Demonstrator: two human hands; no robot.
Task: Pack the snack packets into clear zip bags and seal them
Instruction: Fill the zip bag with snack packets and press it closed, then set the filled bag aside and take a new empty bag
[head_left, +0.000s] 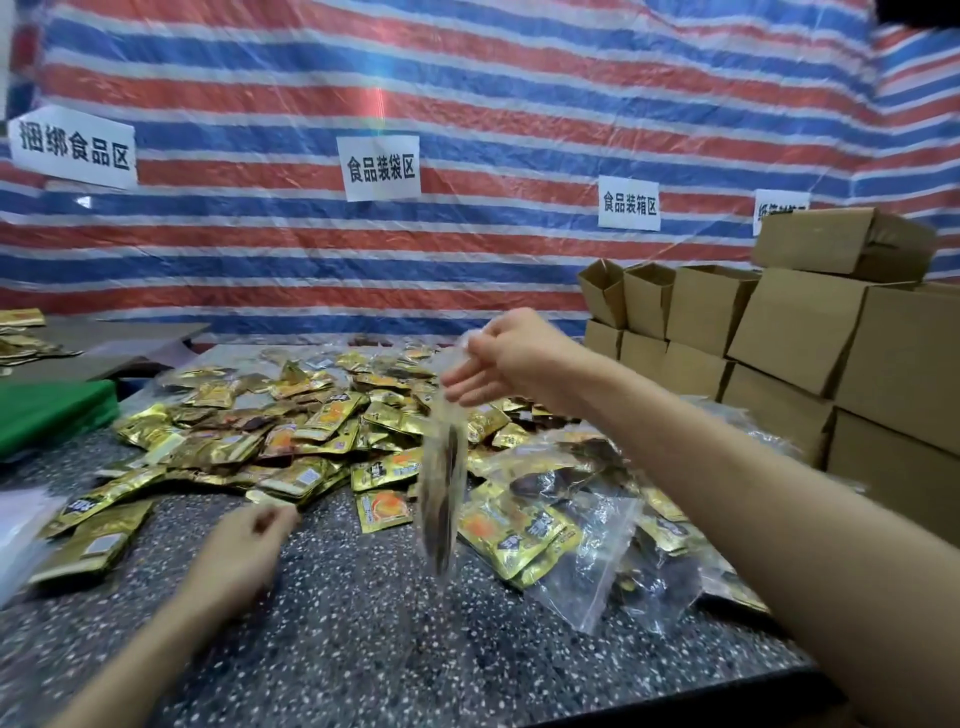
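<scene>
1. Speckled counter fills the bottom of the frame. The left forearm comes in over it from the lower left, the right forearm from the lower right.
2. Low at lower left of centre, the left hand hovers just above the counter with its fingers curled inward. Blur hides their tips, so I cannot tell whether they pinch anything.
3. At the centre hangs the clear zip bag. Its long axis is close to vertical, mouth up and bottom near the counter, with something dark in its lower half.
4. Just above centre, the right hand pinches the bag's top edge. The thumb and forefinger appear clamped on it, and the other fingers spread toward the left.
5. Only the right hand holds the bag. Its mouth lies up and to the right of the left hand, well apart from it, and nothing stands between them. To seal it, the left hand would probably have to rise to that top edge.
6. Behind and to the left of the bag, loose snack packets are heaped on the counter, near the left hand. Filled zip bags lie at the right, beneath the right forearm.
7. Farther back, a green sheet sits at the left edge and cardboard boxes are stacked at the right. A striped tarp hung with paper signs closes off the top.
</scene>
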